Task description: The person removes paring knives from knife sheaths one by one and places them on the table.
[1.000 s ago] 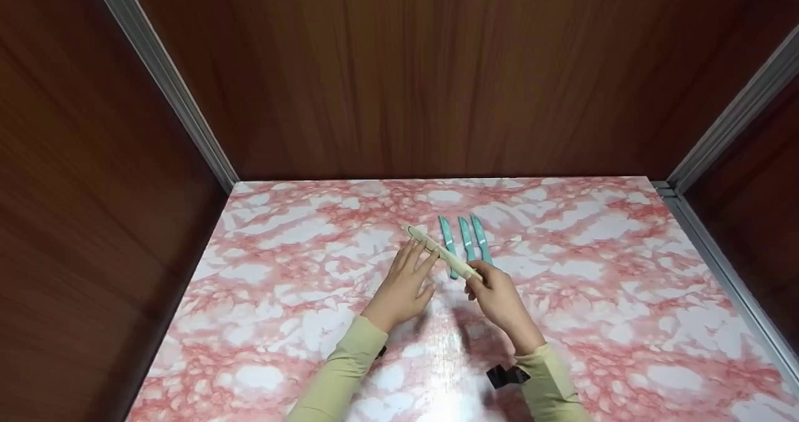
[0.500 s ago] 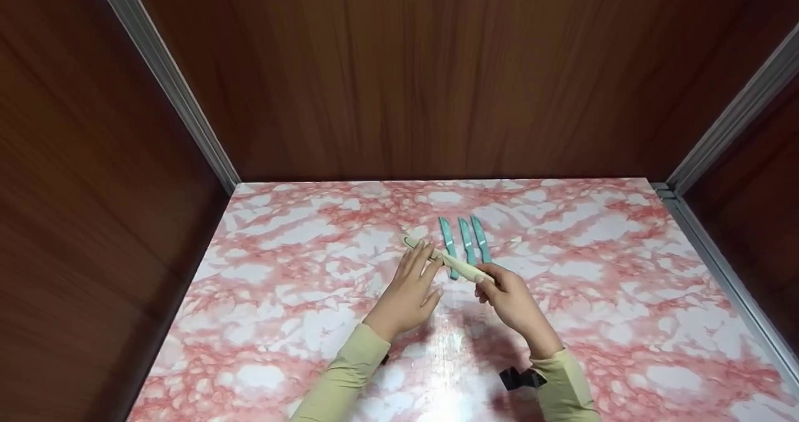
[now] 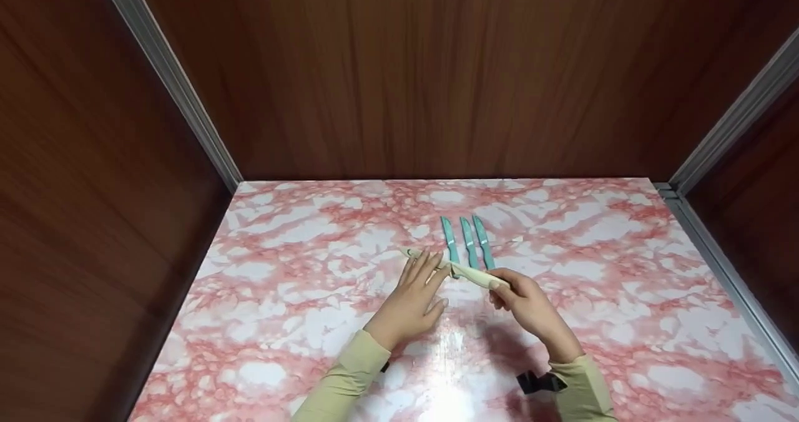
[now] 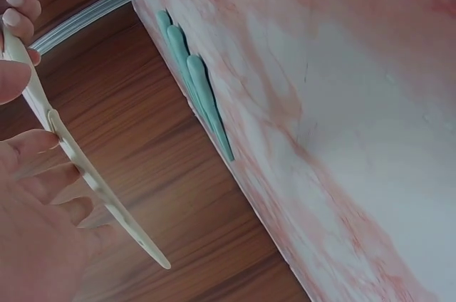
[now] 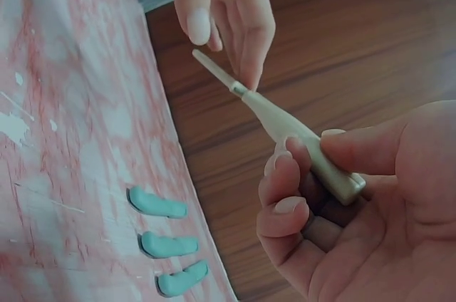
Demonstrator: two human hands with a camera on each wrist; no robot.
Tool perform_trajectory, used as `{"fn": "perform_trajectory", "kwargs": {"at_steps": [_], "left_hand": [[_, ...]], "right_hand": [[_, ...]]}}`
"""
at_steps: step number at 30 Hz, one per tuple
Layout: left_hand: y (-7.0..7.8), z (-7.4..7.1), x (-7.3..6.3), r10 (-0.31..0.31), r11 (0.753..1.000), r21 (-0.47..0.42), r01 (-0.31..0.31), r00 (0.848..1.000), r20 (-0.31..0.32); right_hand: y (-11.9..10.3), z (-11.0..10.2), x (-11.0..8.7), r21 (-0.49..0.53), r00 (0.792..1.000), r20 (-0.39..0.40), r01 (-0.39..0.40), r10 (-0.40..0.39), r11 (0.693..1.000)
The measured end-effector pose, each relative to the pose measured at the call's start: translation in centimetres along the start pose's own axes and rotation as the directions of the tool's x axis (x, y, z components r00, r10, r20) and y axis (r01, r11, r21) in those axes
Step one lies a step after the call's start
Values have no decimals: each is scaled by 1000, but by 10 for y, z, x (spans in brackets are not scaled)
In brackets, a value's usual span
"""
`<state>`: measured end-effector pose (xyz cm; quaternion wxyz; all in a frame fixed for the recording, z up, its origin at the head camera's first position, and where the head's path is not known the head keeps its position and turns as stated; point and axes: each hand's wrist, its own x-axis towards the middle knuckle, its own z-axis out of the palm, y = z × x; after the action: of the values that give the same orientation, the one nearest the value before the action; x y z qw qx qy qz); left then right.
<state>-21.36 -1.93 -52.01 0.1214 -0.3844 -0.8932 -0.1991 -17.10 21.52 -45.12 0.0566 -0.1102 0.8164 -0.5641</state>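
Note:
My right hand (image 3: 530, 303) pinches the pale cream handle (image 5: 331, 174) of a knife (image 3: 477, 276) between thumb and fingers. The knife is held above the table, its narrow end pointing left. My left hand (image 3: 409, 303) has its fingers (image 4: 46, 182) fairly straight along the knife's narrow cream part (image 4: 107, 195), with the thumb standing apart from it. In the head view those fingers hide some of the narrow part. Beyond the hands lie three teal knives, a left one (image 3: 448, 231), a middle one (image 3: 469, 241) and a right one (image 3: 482, 235), side by side with blades pointing away.
A red-and-white marbled table (image 3: 281, 322) spreads under both hands. Brown wood-look panels (image 3: 399, 78) rise at the back and both sides, with grey metal rails (image 3: 181, 91) at the corners. A black wrist mount (image 3: 540, 382) sits by the right sleeve.
The right hand has moved right and slightly toward me, and the cream knife has swung to lie flatter across the view. The left hand has shifted a little right along with it.

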Motion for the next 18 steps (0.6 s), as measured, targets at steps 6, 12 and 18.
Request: {"fn": "perform_trajectory", "kwargs": {"at_steps": [6,12,18], "left_hand": [[4,-2,-3,24,1000,4,-24,1000,-16],[11,-7,-6,55,998,21,-54,998,-19],[17,-15,-7,70,997,26,-70,997,-14]], "right_hand": [[20,-7,2,28,999,27,24,-25,999],[37,-13,0,34,999,48,22,-24,999],[38,-17,-8,65,996,72,44,-49,997]]}}
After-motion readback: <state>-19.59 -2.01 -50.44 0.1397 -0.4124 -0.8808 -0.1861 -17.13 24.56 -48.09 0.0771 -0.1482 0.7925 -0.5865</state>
